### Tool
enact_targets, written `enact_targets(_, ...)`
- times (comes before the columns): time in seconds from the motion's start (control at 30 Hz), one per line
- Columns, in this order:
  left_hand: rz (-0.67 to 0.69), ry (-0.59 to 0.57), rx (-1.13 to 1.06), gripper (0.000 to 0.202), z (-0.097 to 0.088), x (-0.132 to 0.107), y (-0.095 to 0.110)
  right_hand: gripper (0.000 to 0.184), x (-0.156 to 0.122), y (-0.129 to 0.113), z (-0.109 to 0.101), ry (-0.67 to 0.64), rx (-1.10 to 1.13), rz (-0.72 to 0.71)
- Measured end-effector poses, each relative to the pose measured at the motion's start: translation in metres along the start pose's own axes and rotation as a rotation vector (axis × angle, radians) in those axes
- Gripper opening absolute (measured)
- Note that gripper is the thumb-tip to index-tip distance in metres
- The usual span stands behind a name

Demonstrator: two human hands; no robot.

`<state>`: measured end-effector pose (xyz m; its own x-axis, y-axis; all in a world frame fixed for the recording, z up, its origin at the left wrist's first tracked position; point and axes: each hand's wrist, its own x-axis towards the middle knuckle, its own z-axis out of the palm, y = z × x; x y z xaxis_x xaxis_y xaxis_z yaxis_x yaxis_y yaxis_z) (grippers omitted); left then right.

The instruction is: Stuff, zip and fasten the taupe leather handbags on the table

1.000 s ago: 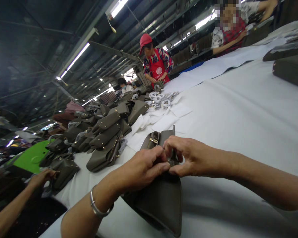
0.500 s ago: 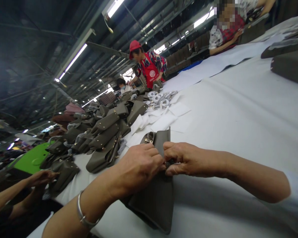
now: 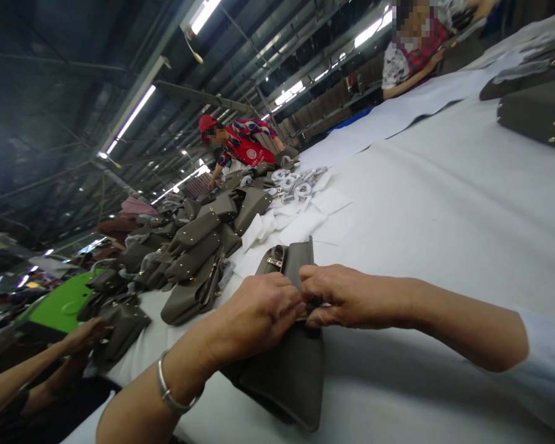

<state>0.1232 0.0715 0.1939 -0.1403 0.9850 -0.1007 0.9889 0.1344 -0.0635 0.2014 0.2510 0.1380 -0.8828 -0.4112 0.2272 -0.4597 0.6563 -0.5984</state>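
An olive-grey handbag [image 3: 289, 379] lies on the white-covered table in front of me, with gold-coloured hardware near its far end. My left hand [image 3: 271, 305], with a silver bangle on the wrist, is closed over the bag's middle, fingertips pressed at its edge. Facing it, my right hand [image 3: 328, 296] pinches a small dark part of the bag between thumb and fingers. The two hands nearly touch. My fingers cover the exact spot they grip, so I cannot make out the detail there.
Many similar bags [image 3: 197, 246] are heaped to the left. Wrapped handles [image 3: 296, 185] and white sheets [image 3: 300, 228] lie beyond my bag. Another person's hand [image 3: 87, 336] works on a bag at the left. A person in a red cap [image 3: 245, 148] leans over the heap; more bags [image 3: 536, 114] rest at far right.
The person in the red cap has bent down and left, reaching over the heap. My hands keep their hold on the bag, with only slight movement. The view has shifted a little.
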Motion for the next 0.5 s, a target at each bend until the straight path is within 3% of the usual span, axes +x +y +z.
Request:
enact_targets(0.33,-0.125,0.081,-0.148,0.023,0.009,-0.004,-0.003,0.014,0.001,0.003,0.000,0.005,0.033,-0.011)
enact_targets(0.5,-0.028,0.297,-0.142,0.017,-0.001,-0.013,-0.002,0.013,0.001,0.002,0.000,0.062,0.092,-0.067)
